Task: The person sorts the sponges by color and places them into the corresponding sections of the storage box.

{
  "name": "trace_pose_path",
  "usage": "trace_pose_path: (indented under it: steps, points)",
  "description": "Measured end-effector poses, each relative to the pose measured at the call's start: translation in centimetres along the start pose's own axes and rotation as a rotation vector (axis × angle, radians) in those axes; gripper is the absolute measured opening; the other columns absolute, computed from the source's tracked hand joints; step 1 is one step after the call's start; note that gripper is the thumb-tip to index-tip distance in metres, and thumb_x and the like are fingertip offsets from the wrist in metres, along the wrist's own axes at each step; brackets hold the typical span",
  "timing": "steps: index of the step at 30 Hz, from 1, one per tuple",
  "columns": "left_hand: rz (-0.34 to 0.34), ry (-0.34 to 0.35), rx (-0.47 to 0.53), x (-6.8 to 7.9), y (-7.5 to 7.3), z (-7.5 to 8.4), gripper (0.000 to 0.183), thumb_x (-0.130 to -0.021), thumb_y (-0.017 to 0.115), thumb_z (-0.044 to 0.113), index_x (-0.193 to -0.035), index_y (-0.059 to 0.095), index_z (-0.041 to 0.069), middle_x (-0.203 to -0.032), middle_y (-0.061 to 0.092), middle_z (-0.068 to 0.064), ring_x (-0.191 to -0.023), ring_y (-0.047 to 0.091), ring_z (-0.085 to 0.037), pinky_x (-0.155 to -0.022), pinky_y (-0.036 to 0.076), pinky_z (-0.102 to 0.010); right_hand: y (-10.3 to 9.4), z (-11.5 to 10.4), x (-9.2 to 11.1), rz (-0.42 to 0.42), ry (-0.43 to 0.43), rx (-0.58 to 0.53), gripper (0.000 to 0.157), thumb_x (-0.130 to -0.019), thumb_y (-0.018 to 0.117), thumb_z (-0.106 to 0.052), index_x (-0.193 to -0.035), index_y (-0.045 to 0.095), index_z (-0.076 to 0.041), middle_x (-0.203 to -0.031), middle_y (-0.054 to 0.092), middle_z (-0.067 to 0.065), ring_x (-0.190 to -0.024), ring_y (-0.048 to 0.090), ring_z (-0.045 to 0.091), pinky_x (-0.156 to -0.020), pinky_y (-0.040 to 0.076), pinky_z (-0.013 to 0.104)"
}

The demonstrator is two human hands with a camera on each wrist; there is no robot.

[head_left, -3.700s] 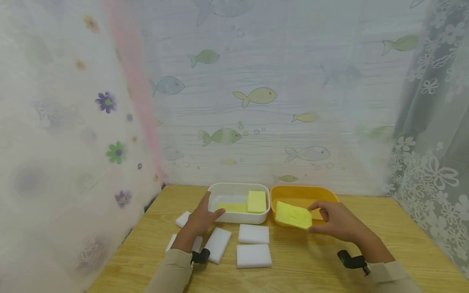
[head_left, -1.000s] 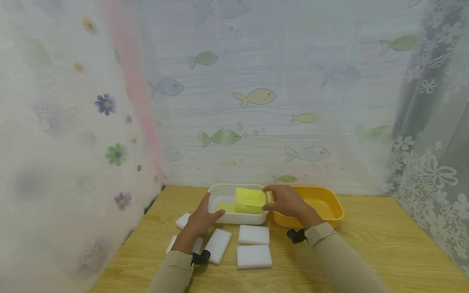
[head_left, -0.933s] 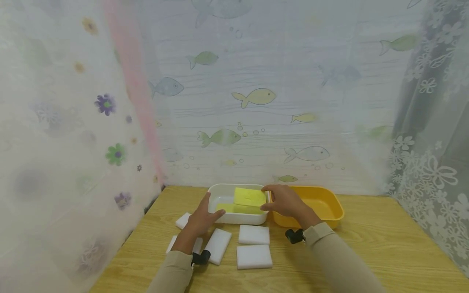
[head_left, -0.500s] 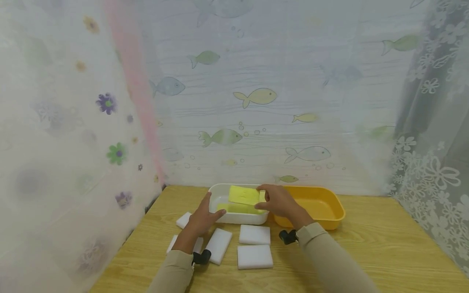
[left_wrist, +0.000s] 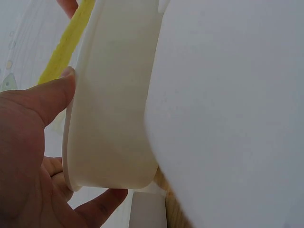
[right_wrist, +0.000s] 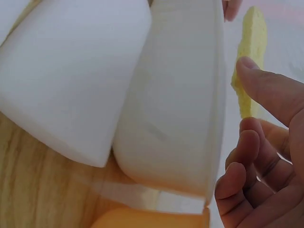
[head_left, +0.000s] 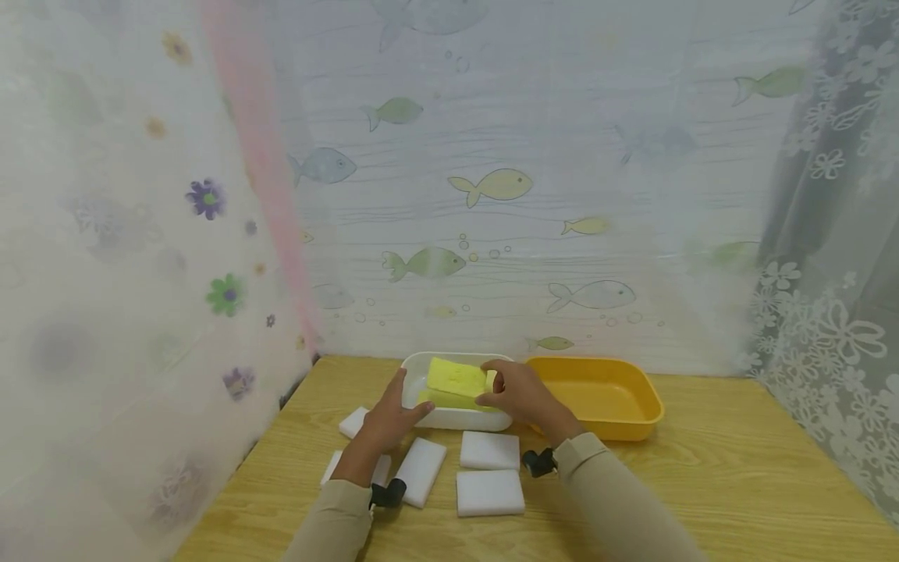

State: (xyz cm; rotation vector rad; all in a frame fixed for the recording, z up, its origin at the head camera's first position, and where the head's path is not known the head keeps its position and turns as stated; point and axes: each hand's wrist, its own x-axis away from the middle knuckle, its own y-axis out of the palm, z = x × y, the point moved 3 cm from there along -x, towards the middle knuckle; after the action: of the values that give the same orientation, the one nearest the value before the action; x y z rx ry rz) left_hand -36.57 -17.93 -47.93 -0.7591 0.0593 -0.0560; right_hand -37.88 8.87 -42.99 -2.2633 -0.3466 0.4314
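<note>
My right hand (head_left: pixel 523 393) pinches a yellow sponge (head_left: pixel 456 377) by its right end, between thumb and fingers. The sponge is slightly tilted over the white plastic basin (head_left: pixel 460 420), above other yellow sponges (head_left: pixel 449 400) that it partly hides. In the right wrist view the thumb presses the edge of the held sponge (right_wrist: pixel 251 57). My left hand (head_left: pixel 392 414) grips the left end of the white basin. Its thumb lies on the front rim, and its fingers reach round the corner of the basin (left_wrist: pixel 114 104) in the left wrist view.
An orange plastic basin (head_left: pixel 618 429) stands right beside the white one. Several white sponges lie on the wooden table in front, including one near the middle (head_left: pixel 490 492) and a slanted one (head_left: pixel 421 471). A curtain with printed fish (head_left: pixel 499 184) hangs behind.
My right hand has carried the yellow sponge left, from over the orange basin to over the white basin, and moved it further left there. My left hand has stayed at the white basin.
</note>
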Motion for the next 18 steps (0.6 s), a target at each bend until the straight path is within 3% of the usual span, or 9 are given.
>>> trace_pose_path:
  steps: [9,18]
  points:
    - [0.008,-0.005,-0.001,0.1,0.0,0.4,0.101,-0.096,0.066,0.059,-0.168,0.008,0.020,-0.173,0.019,-0.015,-0.150,0.034,-0.049,-0.112,0.032,-0.073,0.8,0.9,0.0,0.026,0.021,-0.017,0.063,-0.089,0.084,-0.031,-0.142,0.061,-0.009,-0.077,0.060,-0.002,-0.062,0.053,0.014,-0.056,0.047,0.027]
    - [0.008,-0.012,-0.009,0.1,-0.1,0.3,0.104,-0.094,0.066,0.064,-0.168,0.007,0.021,-0.173,0.019,-0.014,-0.149,0.035,-0.049,-0.112,0.033,-0.073,1.4,0.9,-0.1,0.072,0.014,0.006,0.060,-0.087,0.086,-0.033,-0.140,0.064,-0.013,-0.072,0.059,-0.003,-0.058,0.050,0.012,-0.053,0.043,0.027]
